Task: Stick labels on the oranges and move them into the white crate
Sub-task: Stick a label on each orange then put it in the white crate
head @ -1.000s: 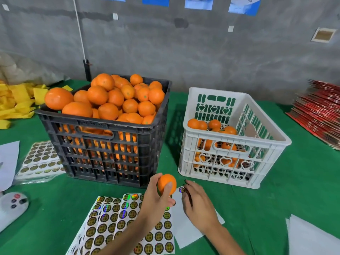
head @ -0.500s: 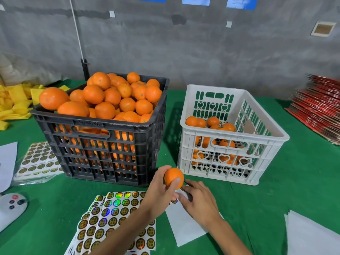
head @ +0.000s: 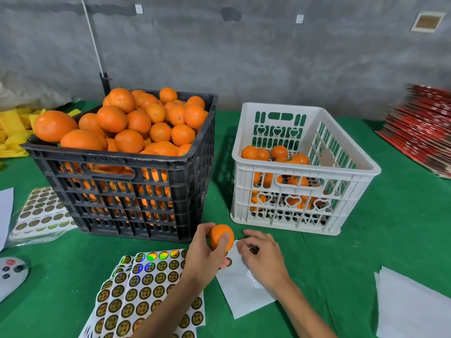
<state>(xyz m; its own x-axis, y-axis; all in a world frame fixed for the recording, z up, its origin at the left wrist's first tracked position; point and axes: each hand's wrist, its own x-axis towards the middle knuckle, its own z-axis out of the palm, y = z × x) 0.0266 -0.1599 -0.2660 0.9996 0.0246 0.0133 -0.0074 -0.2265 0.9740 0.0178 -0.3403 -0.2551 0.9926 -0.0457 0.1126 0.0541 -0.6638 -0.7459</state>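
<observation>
Since the frame a second earlier the right hand has dropped away from the orange onto the white backing sheet, and the sticker seen at its fingertips then is no longer visible. Left hand grips the orange at lower centre of the frame, thumb across its front, just in front of the gap between the crates. Right hand's fingers are curled, tips at the sheet; cannot tell whether they pinch a label. Progress: white crate, centre right, holds only a low layer of oranges; black crate, centre left, is heaped above its rim, so most fruit remains. Label sheets lie at lower left on the worktop. The orange is near round; no clear long axis, and no stem end or label is visible.
</observation>
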